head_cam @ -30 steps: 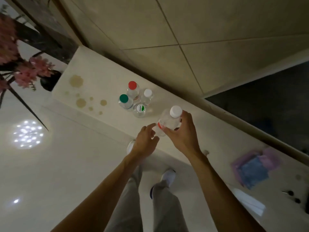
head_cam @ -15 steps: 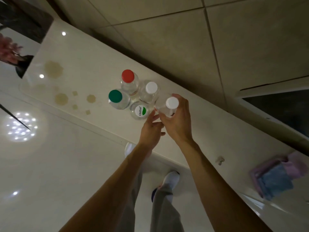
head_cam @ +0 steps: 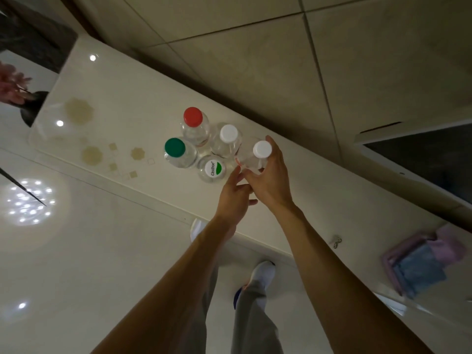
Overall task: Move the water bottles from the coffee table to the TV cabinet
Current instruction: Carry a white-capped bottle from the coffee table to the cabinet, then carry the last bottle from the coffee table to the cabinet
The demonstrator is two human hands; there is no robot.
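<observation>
Several clear water bottles stand in a tight group on the pale TV cabinet (head_cam: 122, 103): a red-capped bottle (head_cam: 193, 118), a green-capped bottle (head_cam: 175, 149), a white-capped bottle (head_cam: 228, 135) and a bottle with a white-and-green printed cap (head_cam: 213, 169). My right hand (head_cam: 272, 180) is wrapped around another white-capped bottle (head_cam: 260, 152) that stands upright at the right edge of the group, touching it. My left hand (head_cam: 233, 198) rests just below that bottle, fingertips at its base; I cannot tell whether they grip it.
Brownish flower-shaped patterns (head_cam: 79, 111) mark the cabinet's left part. A dark vase with pink flowers (head_cam: 15, 88) stands at the far left. A purple and blue cloth (head_cam: 421, 259) lies at the right end. The cabinet backs onto a tiled wall (head_cam: 255, 60). Glossy floor lies below.
My right hand carried the white-capped bottle up and left from the cabinet's front edge to the right side of the bottle group. My left hand followed alongside it.
</observation>
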